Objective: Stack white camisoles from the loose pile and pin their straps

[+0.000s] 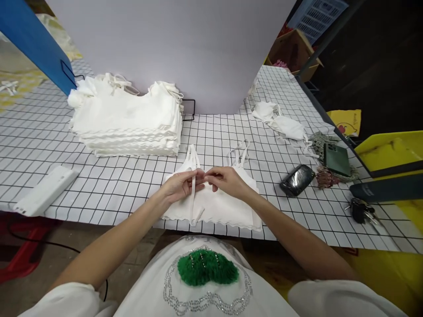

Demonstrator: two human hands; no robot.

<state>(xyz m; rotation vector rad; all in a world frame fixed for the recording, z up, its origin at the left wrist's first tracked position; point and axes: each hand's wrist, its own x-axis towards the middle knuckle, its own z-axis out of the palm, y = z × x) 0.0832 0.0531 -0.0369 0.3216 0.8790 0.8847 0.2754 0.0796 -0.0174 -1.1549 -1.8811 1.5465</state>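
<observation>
A white strappy top (224, 207) lies flat on the checked tablecloth at the table's front edge, its shoulder straps pointing away from me. My left hand (185, 182) is over its left half, fingers closed on a narrow white strap (193, 198) that hangs down across the fabric. Close beside it, my right hand (226, 179) is pinched, its fingertips meeting those of the left. Whatever sits between the right fingertips is too small to make out. Further back on the left stands a thick stack of folded white tops (128, 119).
A large grey panel (172, 48) rises behind the stack. On the left lies a white power strip (46, 191). To the right are a crumpled white garment (280, 123), a black glossy case (297, 179), a green phone (337, 159) and keys (361, 211).
</observation>
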